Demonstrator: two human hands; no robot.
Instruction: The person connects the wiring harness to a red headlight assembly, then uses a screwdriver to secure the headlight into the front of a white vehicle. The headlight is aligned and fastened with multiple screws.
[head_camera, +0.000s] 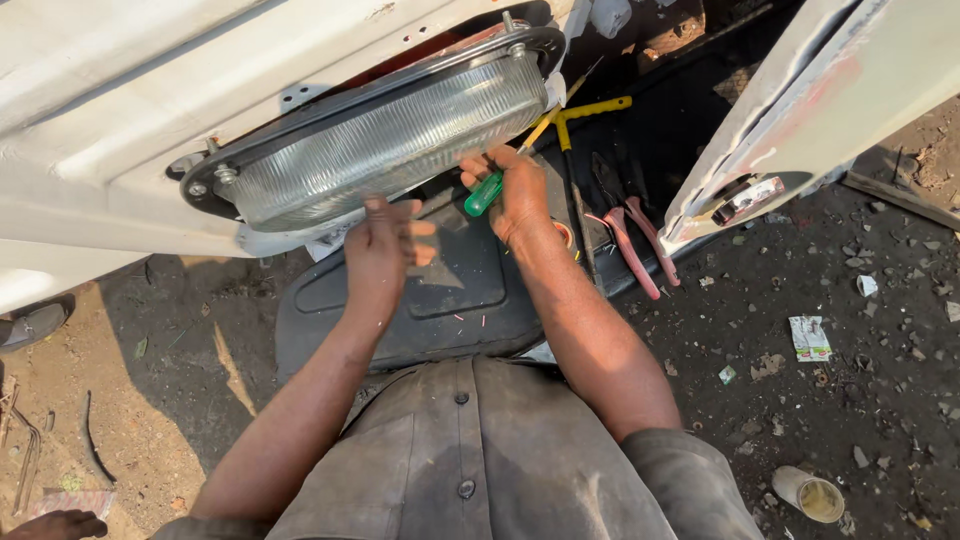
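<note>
Hands work below the ribbed headlamp (385, 135): right hand (520, 195) gripping a green-handled screwdriver (484, 193), left hand (380, 248) curled shut, steadying its rim.

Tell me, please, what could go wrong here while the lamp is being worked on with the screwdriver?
The right hand holds the green-handled screwdriver right under the ribbed glass lamp; a slip might chip the lens. The lamp sits tilted in its black rim, with only the left hand below it, so it could drop if it comes loose. The pliers and yellow-handled tool lie close by and could be knocked off.
</note>
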